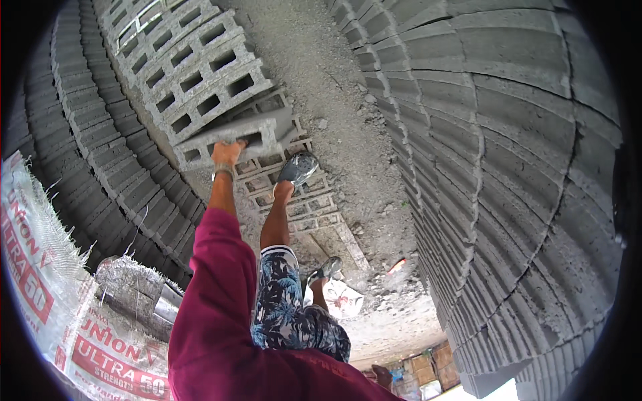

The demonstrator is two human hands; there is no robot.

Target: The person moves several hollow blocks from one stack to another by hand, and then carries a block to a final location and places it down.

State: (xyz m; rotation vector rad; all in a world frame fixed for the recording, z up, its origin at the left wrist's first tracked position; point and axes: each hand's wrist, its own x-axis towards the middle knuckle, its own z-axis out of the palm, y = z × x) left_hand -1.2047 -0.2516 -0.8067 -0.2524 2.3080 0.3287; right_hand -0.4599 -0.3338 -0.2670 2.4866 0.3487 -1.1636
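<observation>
My left hand (228,154) is closed on a grey hollow concrete block (269,131), its fingers hooked over the part between two of the hollows. The block leans at an angle at the near end of a long row of similar hollow blocks (194,65), with a wedge-shaped gap between it and the block behind. A band circles my left wrist. Out of the picture is my right hand. Just right of the held block stands my forward foot in a dark shoe (299,167).
High walls of stacked concrete blocks rise on the right (508,134) and left (110,154). Gritty ground (307,73) runs between. Flat grid-like pieces (294,207) and a plank (351,245) lie around my feet. Printed woven sacks (40,267) sit at the lower left.
</observation>
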